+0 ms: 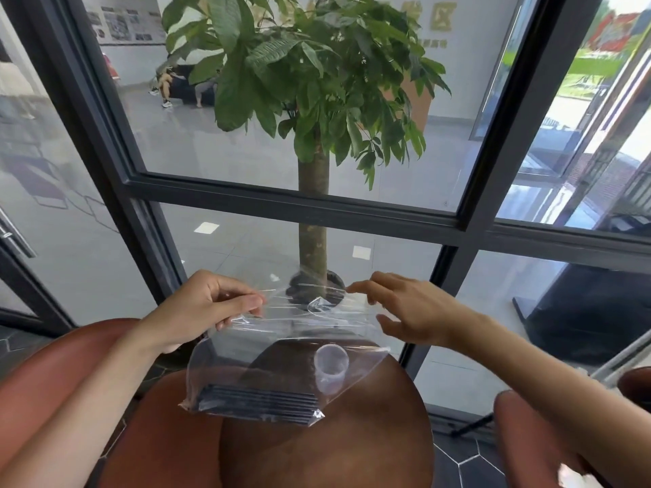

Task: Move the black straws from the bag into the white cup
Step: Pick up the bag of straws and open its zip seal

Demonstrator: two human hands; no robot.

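Presently, bag (278,350): hanging above the surface (327,434)
Left hand (208,308): pinching its top edge
Right hand (405,308): apparently pinching the opposite edge
Black straws (259,405): lying along its bottom
White cup (331,368): standing at one o'clock

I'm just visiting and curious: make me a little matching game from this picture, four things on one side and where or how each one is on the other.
Things:
1. black straws
2. white cup
3. left hand
4. right hand

States:
A. upright on the round table, seen through the plastic
B. pinches the bag's top edge
C. lying along the bottom of the clear bag
D. fingers spread at the bag's other top corner

Pairs: 1-C, 2-A, 3-B, 4-D
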